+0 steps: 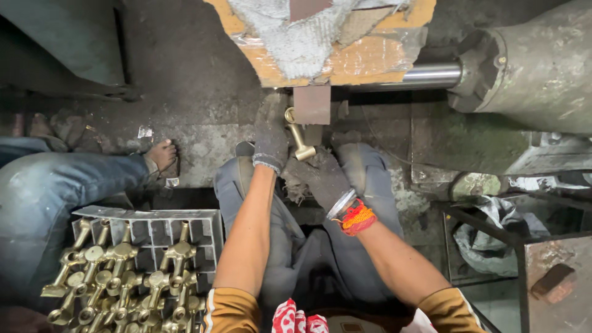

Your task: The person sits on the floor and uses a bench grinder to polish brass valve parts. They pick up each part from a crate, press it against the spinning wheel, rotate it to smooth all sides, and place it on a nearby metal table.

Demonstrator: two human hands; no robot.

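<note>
My left hand, in a dark grimy glove, grips the upper part of a brass fitting with a ring end and a straight stem. My right hand, gloved too and wearing red and silver bangles, holds the lower end of the same fitting. The piece sits just below a flat metal block hanging from a padded wooden press head. Both hands rest over my knees in grey trousers.
A metal crate at lower left holds several brass castings. Another person's jeans-clad leg and bare foot lie at left. A steel rod runs into a big cylinder at right. A metal frame and a bag stand at lower right.
</note>
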